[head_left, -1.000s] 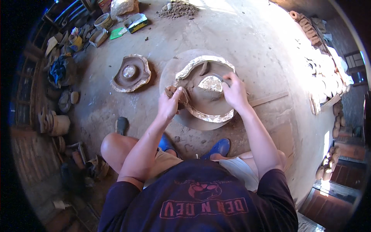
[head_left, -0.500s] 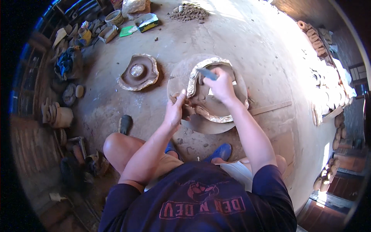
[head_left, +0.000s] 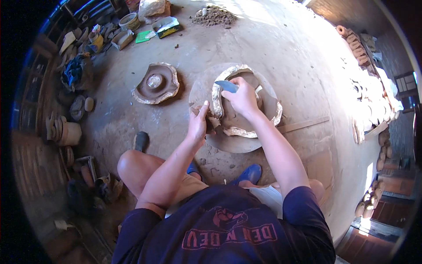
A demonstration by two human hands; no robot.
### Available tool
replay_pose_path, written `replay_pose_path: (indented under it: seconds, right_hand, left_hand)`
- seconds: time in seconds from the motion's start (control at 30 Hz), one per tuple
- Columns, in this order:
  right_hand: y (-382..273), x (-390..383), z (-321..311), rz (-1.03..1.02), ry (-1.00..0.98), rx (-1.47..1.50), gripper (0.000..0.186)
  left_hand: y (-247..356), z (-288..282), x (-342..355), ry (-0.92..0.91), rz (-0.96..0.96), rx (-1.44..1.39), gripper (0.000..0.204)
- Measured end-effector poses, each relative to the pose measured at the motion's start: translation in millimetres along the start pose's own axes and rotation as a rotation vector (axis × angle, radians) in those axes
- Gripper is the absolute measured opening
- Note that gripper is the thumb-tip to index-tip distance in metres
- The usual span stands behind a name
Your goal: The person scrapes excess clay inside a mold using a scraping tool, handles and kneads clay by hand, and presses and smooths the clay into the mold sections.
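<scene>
My right hand (head_left: 243, 96) grips a flat blue-grey scraper (head_left: 226, 86), with its blade over the upper left rim of a round clay-lined mould (head_left: 216, 99). The mould's rim is whitish and wavy, and its hollow is brown clay, partly covered by my hand and forearm. Beneath it lies a round grey disc (head_left: 237, 146). At the mould's left edge, my left hand (head_left: 198, 123) is closed on a lump of brown clay (head_left: 212, 126), thumb up. The fingers' undersides are hidden.
A second mould with a central knob (head_left: 155, 82) sits on the floor to the left. A wooden strip (head_left: 304, 125) lies right of the disc. Crumbled clay (head_left: 214, 16) is heaped at the back. Boxes and a bucket (head_left: 70, 132) line the left; stacked pottery (head_left: 373, 103) stands right.
My right hand has shifted slightly left and up, and the scraper now lies flatter across the rim. More of the mould's right side shows. My left hand stays by the left edge.
</scene>
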State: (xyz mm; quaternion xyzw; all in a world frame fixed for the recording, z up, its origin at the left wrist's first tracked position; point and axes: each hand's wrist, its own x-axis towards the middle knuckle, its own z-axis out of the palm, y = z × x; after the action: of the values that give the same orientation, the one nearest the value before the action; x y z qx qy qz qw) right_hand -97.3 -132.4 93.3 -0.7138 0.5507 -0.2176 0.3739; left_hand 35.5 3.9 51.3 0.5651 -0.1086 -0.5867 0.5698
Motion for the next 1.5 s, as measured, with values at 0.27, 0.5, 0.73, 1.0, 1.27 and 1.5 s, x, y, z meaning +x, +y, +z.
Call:
replay_pose_path:
  seconds: [0.27, 0.5, 0.73, 1.0, 1.27, 1.5]
  right_hand:
    - [8, -58, -16, 0.157, -0.288, 0.647, 0.031]
    - [78, 19, -106, 0.302, -0.198, 0.286, 0.029]
    - [29, -2, -72, 0.209, -0.248, 0.450, 0.031]
    - [17, 2, -46, -0.180, 0.015, -0.588, 0.042]
    - [17, -31, -30, -0.114, 0.127, 0.333, 0.017]
    - [-4, -37, -31, 0.163, -0.227, 0.676, 0.033]
  left_hand:
    - [20, -3, -15, -0.190, -0.046, -0.067, 0.037]
    - [24, -17, 29, 0.097, 0.130, 0.356, 0.034]
    - [24, 5, 19, 0.025, 0.213, 0.350, 0.038]
    - [0, 0, 35, 0.048, 0.205, 0.173, 0.034]
    - [10, 25, -9, -0.119, 0.078, 0.052, 0.042]
    - [31, -7, 0, -0.293, 0.048, -0.162, 0.025]
